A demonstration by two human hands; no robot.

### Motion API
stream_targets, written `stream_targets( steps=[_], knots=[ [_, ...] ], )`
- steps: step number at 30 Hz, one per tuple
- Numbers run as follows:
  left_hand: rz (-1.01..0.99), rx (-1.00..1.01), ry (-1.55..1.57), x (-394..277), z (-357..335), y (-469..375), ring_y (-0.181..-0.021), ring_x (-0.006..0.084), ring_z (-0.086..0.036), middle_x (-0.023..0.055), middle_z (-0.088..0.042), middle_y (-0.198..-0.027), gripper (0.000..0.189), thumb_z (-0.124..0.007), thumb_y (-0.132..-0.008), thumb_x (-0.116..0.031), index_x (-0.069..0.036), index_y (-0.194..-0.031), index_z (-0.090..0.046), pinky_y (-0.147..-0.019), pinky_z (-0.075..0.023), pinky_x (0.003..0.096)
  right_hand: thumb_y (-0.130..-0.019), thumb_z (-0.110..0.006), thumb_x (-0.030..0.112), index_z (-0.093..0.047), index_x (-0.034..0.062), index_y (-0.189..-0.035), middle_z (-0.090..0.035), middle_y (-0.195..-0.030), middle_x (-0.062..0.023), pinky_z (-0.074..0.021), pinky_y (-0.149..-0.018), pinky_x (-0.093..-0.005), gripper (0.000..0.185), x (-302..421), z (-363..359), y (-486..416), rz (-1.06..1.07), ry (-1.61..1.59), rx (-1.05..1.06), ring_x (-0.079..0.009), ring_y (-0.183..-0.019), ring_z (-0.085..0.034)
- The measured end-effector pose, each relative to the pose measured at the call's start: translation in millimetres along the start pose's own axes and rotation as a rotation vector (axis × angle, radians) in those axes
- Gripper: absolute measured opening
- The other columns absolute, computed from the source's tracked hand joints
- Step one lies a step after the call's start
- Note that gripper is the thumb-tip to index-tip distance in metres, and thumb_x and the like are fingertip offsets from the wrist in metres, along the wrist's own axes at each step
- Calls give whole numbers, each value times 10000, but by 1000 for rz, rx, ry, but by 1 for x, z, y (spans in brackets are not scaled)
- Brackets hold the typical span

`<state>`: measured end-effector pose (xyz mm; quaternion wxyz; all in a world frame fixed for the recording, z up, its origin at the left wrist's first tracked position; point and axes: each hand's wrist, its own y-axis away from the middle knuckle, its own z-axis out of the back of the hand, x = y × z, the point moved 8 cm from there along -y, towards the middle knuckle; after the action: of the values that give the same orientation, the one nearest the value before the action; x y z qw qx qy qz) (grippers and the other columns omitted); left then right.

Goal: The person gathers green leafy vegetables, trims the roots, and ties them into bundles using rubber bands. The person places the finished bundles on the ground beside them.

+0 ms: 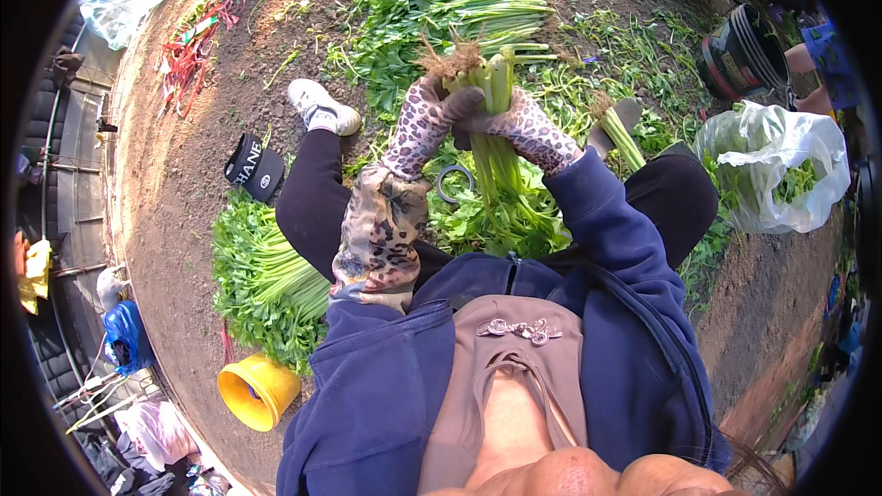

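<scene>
Both hands wear leopard-print gloves and meet around a bunch of celery point(497, 158), its roots and cut ends up, its leaves hanging towards my lap. My left hand point(433, 114) grips the upper stalks just under the brown roots. My right hand point(520, 125) closes round the same stalks from the other side. Below the bunch, a roll of tape point(455, 184) lies on loose leaves. Beyond my hands a large pile of celery point(455, 10) rests on the soil. A single rooted celery plant point(620, 131) lies across a metal blade point(610, 125) near my right knee.
Another celery pile point(275, 282), a black visor point(255, 167) and a tipped yellow bucket point(258, 391) are at my left. Red ties point(189, 62) lie farther off. At right stand a plastic bag of greens point(775, 165) and a black bucket point(744, 55), beside another person's hand point(813, 102).
</scene>
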<state>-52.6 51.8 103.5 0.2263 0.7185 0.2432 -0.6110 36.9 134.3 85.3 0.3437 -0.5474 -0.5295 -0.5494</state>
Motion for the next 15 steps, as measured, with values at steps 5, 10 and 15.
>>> stream_targets(
  steps=[5,10,15],
  knots=[
    [185,64,106,6,12,10,-863,168,-685,108,-708,-1034,436,-805,-841,-241,18,-1155,-651,-738,-581,311,-812,-765,61,-572,20,-1279,-687,-1089,-101,-558,-904,-371,507,0,-11,3,-32,-306,225,-209,-999,-673],
    [154,129,74,16,5,7,-992,168,-665,96,-700,-1098,493,-823,-816,-210,3,-1219,-634,-857,-561,322,-781,-799,61,-570,35,-1286,-669,-1143,-82,-558,-898,-359,555,-9,-10,-5,101,-146,53,-191,-1014,-658],
    [129,64,28,-3,-4,16,-959,171,-675,83,-700,-1092,507,-831,-798,-128,-32,-1246,-614,-823,-574,318,-772,-804,59,-550,63,-1328,-640,-1218,-56,-544,-921,-339,611,6,-20,1,74,-7,97,-179,-1091,-625]
  ],
)
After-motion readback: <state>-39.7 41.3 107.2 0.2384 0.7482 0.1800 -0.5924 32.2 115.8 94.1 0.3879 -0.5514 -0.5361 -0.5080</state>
